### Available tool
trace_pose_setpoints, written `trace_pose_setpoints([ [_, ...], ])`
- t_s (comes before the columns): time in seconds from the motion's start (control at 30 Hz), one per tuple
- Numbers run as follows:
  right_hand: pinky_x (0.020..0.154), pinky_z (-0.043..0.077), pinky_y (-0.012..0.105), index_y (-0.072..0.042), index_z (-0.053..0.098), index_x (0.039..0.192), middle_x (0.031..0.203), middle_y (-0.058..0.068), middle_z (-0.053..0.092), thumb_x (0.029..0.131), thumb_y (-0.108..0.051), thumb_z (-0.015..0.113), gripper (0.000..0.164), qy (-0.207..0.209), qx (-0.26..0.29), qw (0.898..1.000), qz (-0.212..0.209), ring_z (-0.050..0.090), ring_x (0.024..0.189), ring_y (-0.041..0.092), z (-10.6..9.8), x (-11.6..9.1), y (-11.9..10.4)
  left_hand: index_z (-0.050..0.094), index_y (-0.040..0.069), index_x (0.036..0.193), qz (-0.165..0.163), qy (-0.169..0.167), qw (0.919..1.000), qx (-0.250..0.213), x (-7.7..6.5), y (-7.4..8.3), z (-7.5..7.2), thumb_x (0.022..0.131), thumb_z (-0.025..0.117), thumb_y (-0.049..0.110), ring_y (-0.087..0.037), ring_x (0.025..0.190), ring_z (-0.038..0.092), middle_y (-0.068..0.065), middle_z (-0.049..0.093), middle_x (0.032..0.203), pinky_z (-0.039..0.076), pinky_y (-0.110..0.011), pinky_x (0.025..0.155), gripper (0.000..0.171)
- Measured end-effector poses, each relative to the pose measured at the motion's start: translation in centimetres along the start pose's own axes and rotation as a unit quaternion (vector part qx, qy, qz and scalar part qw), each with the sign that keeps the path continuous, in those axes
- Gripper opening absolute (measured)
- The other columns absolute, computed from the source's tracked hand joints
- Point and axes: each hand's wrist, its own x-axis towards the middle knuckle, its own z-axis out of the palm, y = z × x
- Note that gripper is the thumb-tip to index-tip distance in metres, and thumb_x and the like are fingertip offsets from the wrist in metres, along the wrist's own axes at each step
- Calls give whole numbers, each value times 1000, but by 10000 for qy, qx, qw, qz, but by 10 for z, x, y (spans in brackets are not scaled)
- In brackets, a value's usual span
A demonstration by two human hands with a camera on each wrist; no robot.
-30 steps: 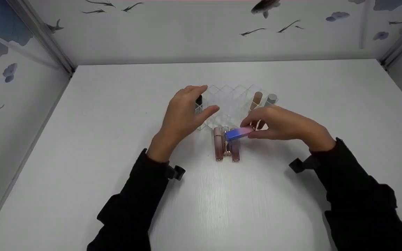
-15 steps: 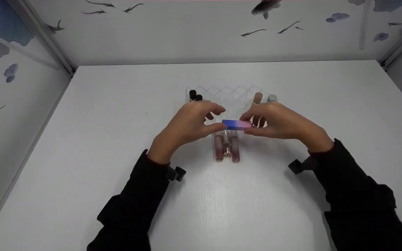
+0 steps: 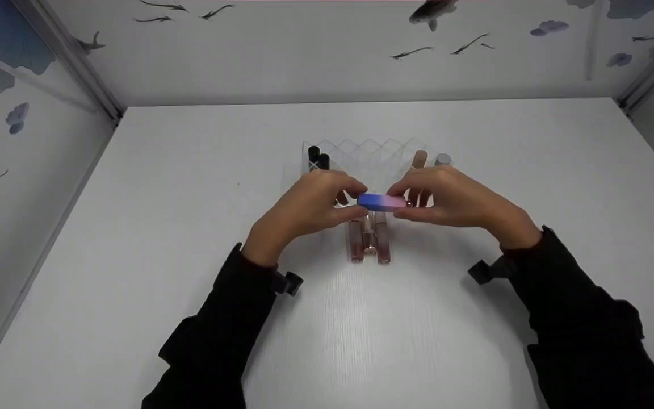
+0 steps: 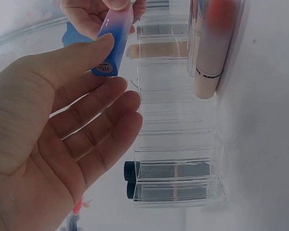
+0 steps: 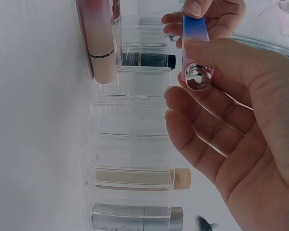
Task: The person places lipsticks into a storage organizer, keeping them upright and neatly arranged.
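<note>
"Blue-to-pink tube point(image 3: 382, 203), one, slim, flat-sided. Location?"

"Between the two hands, near level, raised above the table point(image 3: 327, 341) and in front of the clear rack point(image 4: 177, 126). Blue end: left hand point(image 3: 315, 199), thumb and forefinger pinching narrowly, remaining fingers loosely apart. Pink end: right hand point(image 3: 446, 196), similar pinch, thumb on the near side, other fingers loosely bent. Fittings: silver knob point(image 5: 198, 77) at the pink end; label point(image 4: 105, 67) on the blue end, mostly too small to read."

"Stock nearby?"

"Rack, left end: dark-capped tubes point(image 3: 314, 154), two, upright. Rack, right end: beige-capped tube point(image 3: 419, 159), one; grey-capped tube point(image 3: 443, 159), one. Before the rack, lying: reddish tubes point(image 3: 356, 244), two, with a slim clear tube point(image 3: 369, 241) between. Whether these touch the rack: cannot tell."

"Handling notes?"

"Judged from the grip: light, equal pressure at both ends, fingertips only, lest the smooth sides slip or twist. Wrists level. For any turn, one hand should anchor while the other rolls. Chief risk: a dropped end, which would probably knock the lying tubes beneath. Loose fingers best held off the rack."
</note>
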Motion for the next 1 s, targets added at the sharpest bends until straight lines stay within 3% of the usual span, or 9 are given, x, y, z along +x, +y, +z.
trace_pose_setpoints([
  [0.17,58,53,23,-15,69,107,93,-6,69,84,-25,72,25,10,-38,10000,84,61,72,4,0,0,0,70,14,109,-190,12,9992,-353,1,-2,1,87,68,29,-8,80,62,3,70,97,51,-22,70,27],
  [0.43,59,52,21,-16,69,109,94,-6,69,85,-36,68,31,213,-222,9984,472,60,73,4,-1,0,0,70,16,110,-590,265,9952,-738,-1,-10,0,87,68,29,-11,81,62,4,71,99,50,-25,68,26],
  [0.8,57,50,22,-16,68,109,93,-7,70,84,-32,71,30,345,-294,9979,456,60,73,4,2,0,2,70,15,109,-545,355,9938,-901,0,-12,1,87,68,30,-12,81,62,3,71,97,50,-24,68,27],
  [1.0,59,52,25,-14,67,112,94,-5,70,87,-29,68,30,272,-446,9972,539,61,75,5,2,2,0,71,15,108,-665,208,9933,-923,1,-12,3,85,71,33,-12,81,61,3,70,95,50,-25,69,29],
])
